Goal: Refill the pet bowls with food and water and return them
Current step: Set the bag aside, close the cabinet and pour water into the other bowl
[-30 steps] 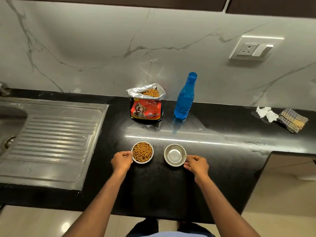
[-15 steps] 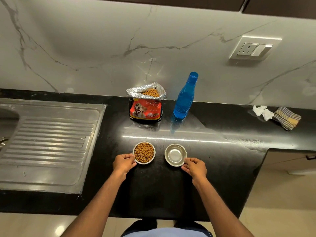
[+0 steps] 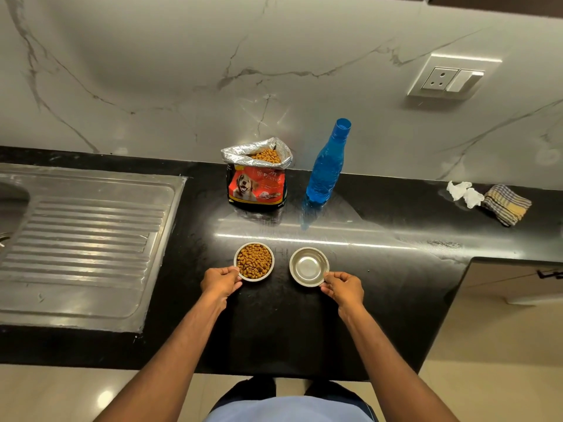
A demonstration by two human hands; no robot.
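Two small steel bowls stand side by side on the black counter (image 3: 380,278). The left bowl (image 3: 254,261) is full of brown kibble; my left hand (image 3: 221,281) grips its near-left rim. The right bowl (image 3: 308,266) shows a shiny inside, and I cannot tell if water is in it; my right hand (image 3: 344,289) pinches its near-right rim. Behind them against the wall stand an open red dog-food bag (image 3: 257,175) with kibble showing at its top and an uncapped blue water bottle (image 3: 327,166).
A steel sink drainboard (image 3: 85,239) fills the counter's left side. At the back right lie crumpled white paper (image 3: 463,193) and a folded checked cloth (image 3: 505,204). A wall socket (image 3: 451,79) sits above. The counter steps back at the right, with floor below.
Both hands stay on the bowls' rims. The bowls hold their places on the counter; only the camera view has shifted slightly.
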